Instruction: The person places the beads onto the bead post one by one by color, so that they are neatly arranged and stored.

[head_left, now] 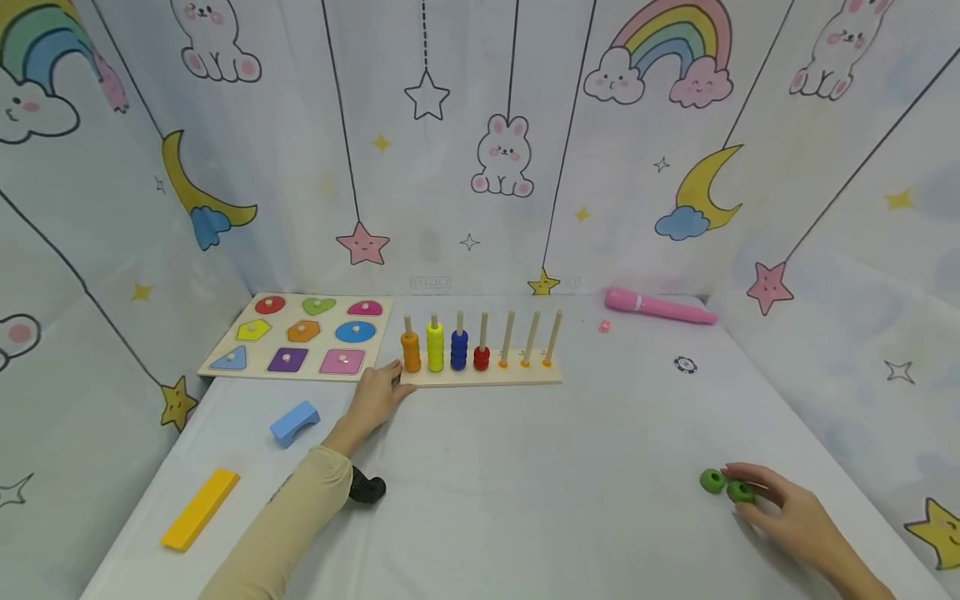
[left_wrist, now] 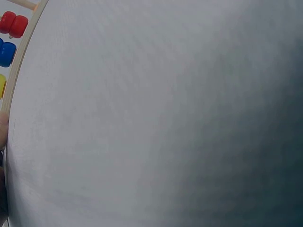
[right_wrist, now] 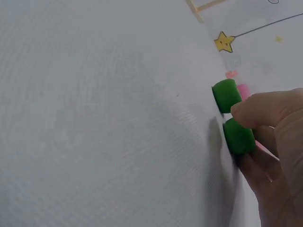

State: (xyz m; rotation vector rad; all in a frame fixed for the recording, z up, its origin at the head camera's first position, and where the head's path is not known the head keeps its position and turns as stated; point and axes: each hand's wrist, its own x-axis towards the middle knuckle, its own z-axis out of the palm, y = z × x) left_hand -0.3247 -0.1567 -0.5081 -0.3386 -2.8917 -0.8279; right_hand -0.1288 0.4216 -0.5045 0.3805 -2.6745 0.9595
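Your right hand point(head_left: 787, 512) pinches one green bead point(right_wrist: 238, 136) on the table point(head_left: 525, 483), near right; a second bead point(right_wrist: 226, 94) lies just beside. Your left hand point(head_left: 378, 396), fingers relaxed, touches the rack point(head_left: 480, 377) end.

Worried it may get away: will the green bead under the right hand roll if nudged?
Probably. The green bead looks round and smooth, lying on flat cloth. It seems small and likely light. The right hand's fingers curl over it, which should stop it.

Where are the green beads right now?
In the head view, the two green beads lie on the table's near right side, one loose, the other pinched by the right hand, far from the peg rack.
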